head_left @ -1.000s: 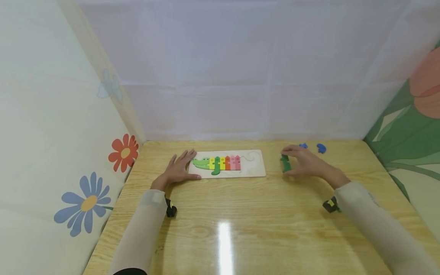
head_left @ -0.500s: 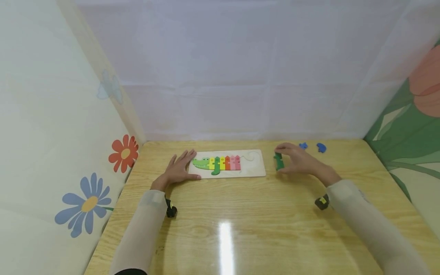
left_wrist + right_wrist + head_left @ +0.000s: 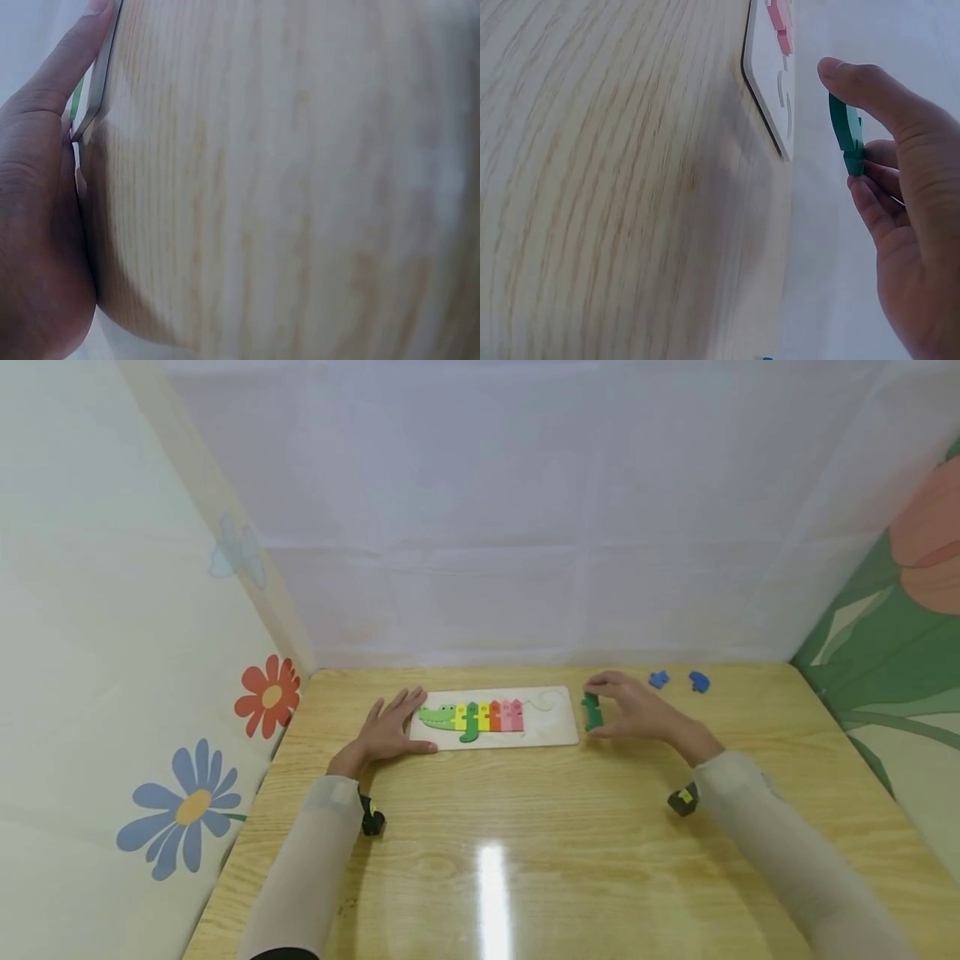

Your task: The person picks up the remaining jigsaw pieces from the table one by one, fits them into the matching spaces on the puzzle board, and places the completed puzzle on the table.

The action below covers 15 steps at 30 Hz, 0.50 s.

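A pale wooden puzzle board [image 3: 551, 718] lies on the table. In it sits a crocodile of coloured pieces: a light green head [image 3: 437, 717], then yellow, green, orange and pink body pieces. My left hand [image 3: 386, 732] rests at the board's left end, fingers spread and straight, thumb along the near edge. Just off the board's right end, my right hand [image 3: 637, 710] pinches a dark green puzzle piece [image 3: 592, 712] between thumb and fingertips. The right wrist view shows this green piece [image 3: 846, 131] held up above the table, apart from the board [image 3: 769, 82].
Two blue puzzle pieces lie at the back right of the table [image 3: 570, 835]: a small one [image 3: 658, 679] and a rounded one [image 3: 699, 682]. A white cloth wall [image 3: 450, 527] stands behind the table's back edge, with printed flower panels at both sides.
My right hand has moved left with the green puzzle piece, from well right of the board to just beside its right end. My left hand and the board have stayed put.
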Tool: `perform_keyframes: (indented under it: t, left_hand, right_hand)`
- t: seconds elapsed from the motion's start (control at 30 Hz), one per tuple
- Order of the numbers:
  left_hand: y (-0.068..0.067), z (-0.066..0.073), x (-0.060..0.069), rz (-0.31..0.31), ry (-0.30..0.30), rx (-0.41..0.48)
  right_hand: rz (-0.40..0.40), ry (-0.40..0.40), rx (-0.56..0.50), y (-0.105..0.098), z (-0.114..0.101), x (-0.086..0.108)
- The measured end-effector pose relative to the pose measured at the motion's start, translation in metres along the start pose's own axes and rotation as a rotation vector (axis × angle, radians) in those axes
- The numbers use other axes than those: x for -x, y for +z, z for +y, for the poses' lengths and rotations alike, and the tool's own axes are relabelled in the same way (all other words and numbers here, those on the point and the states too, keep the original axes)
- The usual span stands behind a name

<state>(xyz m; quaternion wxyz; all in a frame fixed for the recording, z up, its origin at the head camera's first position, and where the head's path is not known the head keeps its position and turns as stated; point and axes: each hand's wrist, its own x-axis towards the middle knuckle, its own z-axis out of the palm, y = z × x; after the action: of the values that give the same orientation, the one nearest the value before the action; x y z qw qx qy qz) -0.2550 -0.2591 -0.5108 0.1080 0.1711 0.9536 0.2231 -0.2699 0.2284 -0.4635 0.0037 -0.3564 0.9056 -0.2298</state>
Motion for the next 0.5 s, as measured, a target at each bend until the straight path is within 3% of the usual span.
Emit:
perform_keyframes:
  t: [0.5]
  left_hand:
    - [0.001, -0.001, -0.001, 0.009, 0.01, 0.011]
  right_hand:
    - [0.004, -0.01, -0.052, 0.018, -0.009, -0.016]
